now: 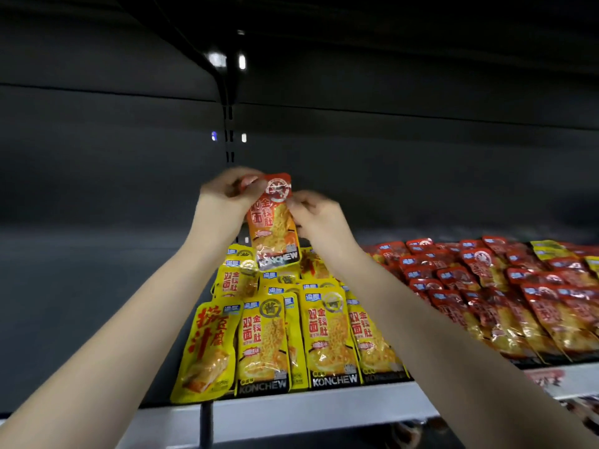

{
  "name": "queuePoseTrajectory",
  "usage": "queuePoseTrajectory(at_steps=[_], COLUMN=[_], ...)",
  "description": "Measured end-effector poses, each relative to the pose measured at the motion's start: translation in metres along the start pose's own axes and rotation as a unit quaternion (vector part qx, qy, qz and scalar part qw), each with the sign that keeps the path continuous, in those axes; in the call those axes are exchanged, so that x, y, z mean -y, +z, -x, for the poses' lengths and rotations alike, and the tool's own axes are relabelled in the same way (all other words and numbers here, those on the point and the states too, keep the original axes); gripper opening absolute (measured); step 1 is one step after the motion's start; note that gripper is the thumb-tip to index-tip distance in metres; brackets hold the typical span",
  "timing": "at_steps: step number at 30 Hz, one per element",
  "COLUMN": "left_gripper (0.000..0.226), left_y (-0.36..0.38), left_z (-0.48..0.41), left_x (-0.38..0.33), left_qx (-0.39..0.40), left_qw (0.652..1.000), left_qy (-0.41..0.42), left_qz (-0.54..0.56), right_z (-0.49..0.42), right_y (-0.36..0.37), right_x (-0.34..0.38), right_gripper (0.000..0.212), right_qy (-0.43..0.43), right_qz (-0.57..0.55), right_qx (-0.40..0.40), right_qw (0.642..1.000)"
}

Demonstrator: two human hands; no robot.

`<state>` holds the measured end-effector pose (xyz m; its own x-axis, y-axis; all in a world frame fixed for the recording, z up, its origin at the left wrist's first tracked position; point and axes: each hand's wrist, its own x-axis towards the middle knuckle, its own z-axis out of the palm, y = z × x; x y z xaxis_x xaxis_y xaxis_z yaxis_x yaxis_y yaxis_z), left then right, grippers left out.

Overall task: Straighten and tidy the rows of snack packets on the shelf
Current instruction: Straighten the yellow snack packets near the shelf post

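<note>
Hands meet above the shelf point(324, 411), both on one orange packet point(275, 222); the left hand point(227, 194) pinches its top left corner between thumb and curled fingers; the right hand point(319, 215) grips its right edge near the top, fingers bent round the foil. The orange packet hangs upright in the air, leaning a little to the left, printed face toward the camera; its lower edge, marked KONCHEW, sits in front of the rear yellow packets point(327, 335), and whether it touches them I cannot tell.

Yellow packets stand in overlapping rows below the hands, stepped from front to back, their bottoms against the pale front lip of the shelf; at the left end of the front row an odd yellow packet point(207, 351) with large red characters leans to the left, its foot past the lip. To the right, touching the yellow group, red packets point(502, 286) lie in slanting rows that run off the frame; a few yellow ones lie among them at the far back right.

Behind everything a dark back panel point(97, 173) rises, split by a slotted upright point(229, 131); both forearms are bare.
</note>
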<state>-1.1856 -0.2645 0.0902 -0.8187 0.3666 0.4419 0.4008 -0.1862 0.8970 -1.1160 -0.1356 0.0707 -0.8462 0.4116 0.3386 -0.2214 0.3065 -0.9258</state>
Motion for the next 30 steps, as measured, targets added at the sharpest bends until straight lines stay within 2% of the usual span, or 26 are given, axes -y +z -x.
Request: queuePoseTrajectory(at_steps=[2, 9, 14, 19, 25, 30], left_gripper=[0.005, 0.003, 0.008, 0.019, 0.006, 0.018], left_y=[0.019, 0.091, 0.140, 0.183, 0.233, 0.282], left_z=[0.004, 0.025, 0.031, 0.036, 0.038, 0.039], left_x=[-0.001, 0.016, 0.023, 0.027, 0.025, 0.024], left_qx=[0.021, 0.129, 0.142, 0.143, 0.144, 0.167], left_qw=[1.000, 0.988, 0.981, 0.979, 0.978, 0.970], left_qy=[-0.022, -0.089, -0.128, -0.145, -0.147, -0.171], left_qz=[0.006, 0.008, 0.027, 0.000, -0.015, -0.050], right_z=[0.004, 0.026, 0.038, 0.043, 0.043, 0.040], right_y=[-0.017, -0.091, -0.141, -0.182, -0.232, -0.282], right_x=[0.001, -0.011, -0.022, -0.031, -0.042, -0.048], right_gripper=[0.013, 0.017, 0.023, 0.024, 0.022, 0.018], right_qy=[0.022, 0.074, 0.110, 0.132, 0.122, 0.114], right_qz=[-0.027, -0.031, -0.024, -0.013, 0.014, 0.066], right_qx=[-0.011, -0.031, -0.034, -0.029, -0.016, -0.019], right_qw=[0.999, 0.996, 0.993, 0.991, 0.992, 0.991])
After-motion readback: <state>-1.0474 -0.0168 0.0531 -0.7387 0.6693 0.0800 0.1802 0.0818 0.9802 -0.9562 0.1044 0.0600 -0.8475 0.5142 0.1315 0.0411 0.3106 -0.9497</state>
